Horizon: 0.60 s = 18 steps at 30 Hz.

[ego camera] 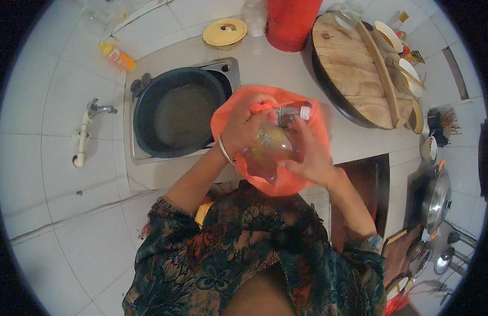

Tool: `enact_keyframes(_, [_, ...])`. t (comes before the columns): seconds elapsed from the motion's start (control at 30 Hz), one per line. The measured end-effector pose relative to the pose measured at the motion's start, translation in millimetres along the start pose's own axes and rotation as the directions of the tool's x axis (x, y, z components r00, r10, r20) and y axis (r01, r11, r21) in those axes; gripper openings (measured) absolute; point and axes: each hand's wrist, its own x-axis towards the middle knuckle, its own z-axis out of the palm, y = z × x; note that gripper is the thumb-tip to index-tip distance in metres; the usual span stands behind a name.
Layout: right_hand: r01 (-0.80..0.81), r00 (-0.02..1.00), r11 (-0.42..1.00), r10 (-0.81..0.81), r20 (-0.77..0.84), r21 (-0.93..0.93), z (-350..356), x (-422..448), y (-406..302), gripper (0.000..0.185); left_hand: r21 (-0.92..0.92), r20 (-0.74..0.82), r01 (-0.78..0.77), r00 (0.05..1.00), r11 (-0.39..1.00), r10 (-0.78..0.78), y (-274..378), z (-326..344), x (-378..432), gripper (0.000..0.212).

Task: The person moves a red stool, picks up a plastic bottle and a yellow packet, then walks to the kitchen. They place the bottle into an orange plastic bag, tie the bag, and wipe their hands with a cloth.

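Observation:
An orange-red plastic bag [244,94] is spread wide in front of my body, at the counter's front edge beside the sink. My left hand [250,118], with a braided silver bracelet at the wrist, reaches over its left side. Its curled fingers are bunched on red plastic, partly hidden. A clear plastic bag [273,144] with something yellowish inside lies between my hands; the contents are hard to make out. My right hand [313,158] curves round its right side, thumb and fingers apart. Just above sits a clear plastic bottle [289,114] with a white cap, tilted sideways near both hands' fingers.
Left of the bag, a dark basin [180,114] holding murky water fills the steel sink [234,67]. A wooden lid [350,67] covers a large wok at right. A red bucket [293,23] and yellow lidded dish [225,32] stand behind. The tap [103,108] is on the left wall.

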Motion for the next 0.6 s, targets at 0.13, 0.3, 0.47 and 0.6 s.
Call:
enact_keyframes(0.13, [0.071, 0.986, 0.914, -0.003, 0.167, -0.399, -25.3, -0.2, -15.3, 0.088, 0.06, -0.012, 0.005, 1.0, 0.998, -0.005, -3.8, -0.8, 1.2, 0.015])
enact_keyframes(0.3, [-0.012, 0.935, 0.902, 0.163, 0.315, -0.431, -59.0, -20.0, -11.0, 0.063, 0.043, -0.048, 0.021, 0.999, 0.999, -0.019, -14.4, -0.9, 3.2, 0.011])
enact_keyframes(0.47, [0.16, 0.984, 0.927, -0.124, 0.125, -0.34, -82.4, -37.4, -17.1, 0.043, 0.144, -0.057, 0.01, 0.998, 0.99, -0.002, -22.5, -4.3, -0.5, 0.009])
enact_keyframes(0.6, [0.116, 0.993, 0.951, -0.114, 0.022, -0.286, -70.5, -42.6, -24.4, 0.04, 0.193, -0.06, -0.007, 0.998, 0.981, 0.019, -31.0, 2.8, -3.9, 0.012])
